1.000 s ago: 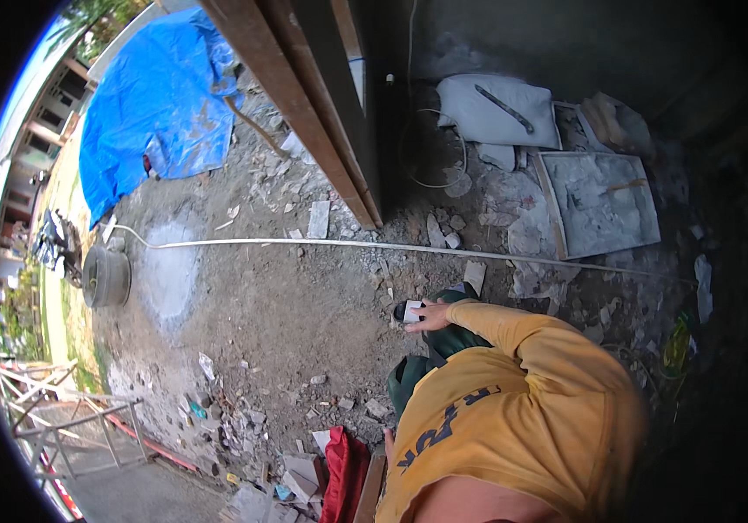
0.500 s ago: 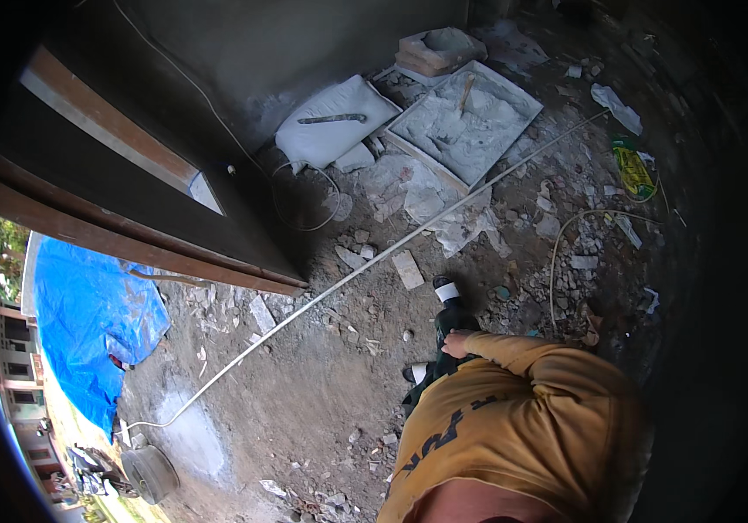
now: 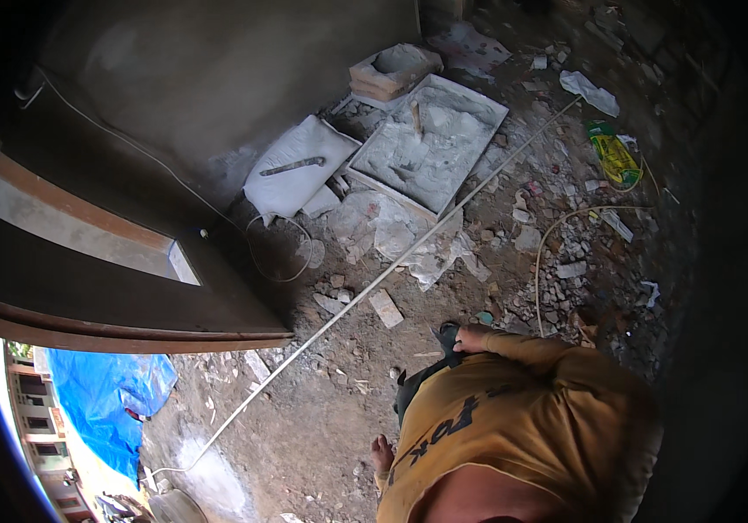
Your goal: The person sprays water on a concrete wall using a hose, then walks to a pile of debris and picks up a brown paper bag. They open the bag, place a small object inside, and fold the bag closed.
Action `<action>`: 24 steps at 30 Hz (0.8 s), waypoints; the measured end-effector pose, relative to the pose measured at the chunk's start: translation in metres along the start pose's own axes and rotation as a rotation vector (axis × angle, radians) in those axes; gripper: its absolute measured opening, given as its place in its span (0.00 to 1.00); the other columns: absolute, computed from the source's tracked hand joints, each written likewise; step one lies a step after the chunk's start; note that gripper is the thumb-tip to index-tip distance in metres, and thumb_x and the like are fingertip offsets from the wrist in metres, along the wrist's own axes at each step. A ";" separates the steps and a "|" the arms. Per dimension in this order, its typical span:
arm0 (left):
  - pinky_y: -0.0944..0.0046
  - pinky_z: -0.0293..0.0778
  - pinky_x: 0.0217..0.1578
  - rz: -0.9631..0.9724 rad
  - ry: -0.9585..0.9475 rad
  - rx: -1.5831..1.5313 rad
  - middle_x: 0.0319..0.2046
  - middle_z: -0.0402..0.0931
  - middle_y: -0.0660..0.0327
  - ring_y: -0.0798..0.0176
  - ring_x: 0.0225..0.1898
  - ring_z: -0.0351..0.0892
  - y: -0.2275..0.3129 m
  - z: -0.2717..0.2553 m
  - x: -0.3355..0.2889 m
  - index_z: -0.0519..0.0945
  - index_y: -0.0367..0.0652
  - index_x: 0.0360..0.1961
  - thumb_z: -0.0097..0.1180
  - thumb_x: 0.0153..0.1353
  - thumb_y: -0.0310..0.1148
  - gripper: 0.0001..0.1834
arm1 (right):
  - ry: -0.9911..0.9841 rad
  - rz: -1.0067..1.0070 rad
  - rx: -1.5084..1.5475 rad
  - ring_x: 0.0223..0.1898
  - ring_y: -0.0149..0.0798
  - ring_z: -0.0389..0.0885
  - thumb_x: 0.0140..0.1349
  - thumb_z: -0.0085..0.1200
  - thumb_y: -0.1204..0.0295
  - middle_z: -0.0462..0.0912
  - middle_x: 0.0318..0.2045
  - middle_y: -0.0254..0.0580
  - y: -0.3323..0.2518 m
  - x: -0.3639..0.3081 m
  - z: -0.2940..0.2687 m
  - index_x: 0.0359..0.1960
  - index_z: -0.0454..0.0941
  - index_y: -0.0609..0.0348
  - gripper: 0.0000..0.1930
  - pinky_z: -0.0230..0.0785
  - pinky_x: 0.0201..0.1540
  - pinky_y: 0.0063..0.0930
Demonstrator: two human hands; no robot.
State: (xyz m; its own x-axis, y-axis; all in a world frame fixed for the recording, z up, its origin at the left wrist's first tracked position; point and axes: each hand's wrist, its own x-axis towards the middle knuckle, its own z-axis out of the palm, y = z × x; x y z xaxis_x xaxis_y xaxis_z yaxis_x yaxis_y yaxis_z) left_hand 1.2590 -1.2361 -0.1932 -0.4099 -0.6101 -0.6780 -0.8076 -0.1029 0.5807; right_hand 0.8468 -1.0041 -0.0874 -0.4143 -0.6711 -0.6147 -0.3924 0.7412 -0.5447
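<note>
My right hand [image 3: 471,338] hangs in front of my dark trousers, its fingers bent and partly hidden, so whether they are closed is unclear. Low on the other side of my yellow shirt, my left hand [image 3: 381,454] shows small, with fingers loosely apart and nothing visible in them. Neither hand touches any of the things on the ground. Ahead lies a shallow square tray [image 3: 394,193] of wet grey mortar [image 3: 443,131], a wooden handle [image 3: 416,118] sticking up from it. Left of the tray rests a full white sack [image 3: 291,187] with a long narrow dark tool [image 3: 293,166] on top.
A long pale pole [image 3: 365,292] crosses the rubble-strewn ground diagonally. Behind the tray stands a mortar-crusted open container [image 3: 391,74]. A loose hose [image 3: 538,275] curves at right, near a green-yellow bag [image 3: 611,157]. At left are a dark door frame [image 3: 130,296] and a blue tarp [image 3: 104,401].
My view has turned and shifted, and the tray, sack and pole sit farther left in it. My left hand has come into view; my right hand stays before my trousers.
</note>
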 end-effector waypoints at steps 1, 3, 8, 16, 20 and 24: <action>0.55 0.70 0.32 -0.012 -0.012 0.049 0.31 0.76 0.51 0.53 0.31 0.75 0.007 0.004 0.001 0.74 0.37 0.43 0.46 0.60 0.57 0.29 | 0.008 -0.027 -0.010 0.38 0.54 0.79 0.56 0.52 0.55 0.81 0.34 0.55 0.000 -0.006 -0.017 0.38 0.80 0.59 0.19 0.69 0.43 0.42; 0.54 0.70 0.33 -0.036 -0.029 0.053 0.32 0.75 0.51 0.52 0.31 0.75 0.019 0.018 0.004 0.73 0.38 0.44 0.46 0.60 0.57 0.30 | -0.005 -0.016 0.033 0.40 0.52 0.79 0.55 0.54 0.57 0.81 0.36 0.55 0.005 -0.023 -0.056 0.34 0.81 0.60 0.18 0.70 0.44 0.39; 0.53 0.71 0.34 -0.067 -0.059 0.062 0.36 0.73 0.50 0.50 0.33 0.75 0.052 0.038 0.011 0.70 0.39 0.47 0.46 0.59 0.58 0.31 | 0.206 0.104 0.526 0.39 0.49 0.80 0.57 0.52 0.51 0.82 0.34 0.51 0.099 -0.042 -0.105 0.36 0.79 0.62 0.23 0.70 0.42 0.37; 0.50 0.72 0.36 -0.062 -0.114 0.121 0.42 0.70 0.49 0.47 0.37 0.75 0.083 0.041 0.017 0.65 0.42 0.52 0.45 0.58 0.60 0.34 | -0.094 0.573 0.079 0.37 0.48 0.80 0.58 0.51 0.58 0.80 0.36 0.55 0.232 -0.113 0.073 0.38 0.76 0.67 0.20 0.72 0.41 0.39; 0.49 0.72 0.37 -0.033 -0.139 0.183 0.44 0.69 0.48 0.46 0.38 0.75 0.096 0.033 0.034 0.62 0.43 0.54 0.45 0.58 0.61 0.35 | -0.215 0.352 0.185 0.34 0.47 0.81 0.60 0.48 0.60 0.80 0.33 0.54 0.182 -0.098 0.137 0.35 0.77 0.66 0.17 0.72 0.39 0.37; 0.47 0.72 0.38 0.009 -0.199 0.242 0.47 0.67 0.47 0.44 0.40 0.75 0.110 0.034 0.056 0.59 0.44 0.57 0.45 0.57 0.62 0.37 | -0.122 0.120 -0.051 0.30 0.45 0.81 0.61 0.45 0.62 0.81 0.30 0.52 0.185 -0.075 0.096 0.33 0.78 0.64 0.16 0.72 0.37 0.36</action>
State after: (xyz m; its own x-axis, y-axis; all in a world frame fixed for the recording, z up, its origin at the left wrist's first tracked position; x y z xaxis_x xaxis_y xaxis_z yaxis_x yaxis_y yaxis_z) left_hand 1.1329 -1.2551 -0.1823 -0.4732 -0.4417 -0.7623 -0.8712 0.1062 0.4792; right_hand 0.8844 -0.8153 -0.1973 -0.3589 -0.5689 -0.7400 -0.3890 0.8118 -0.4355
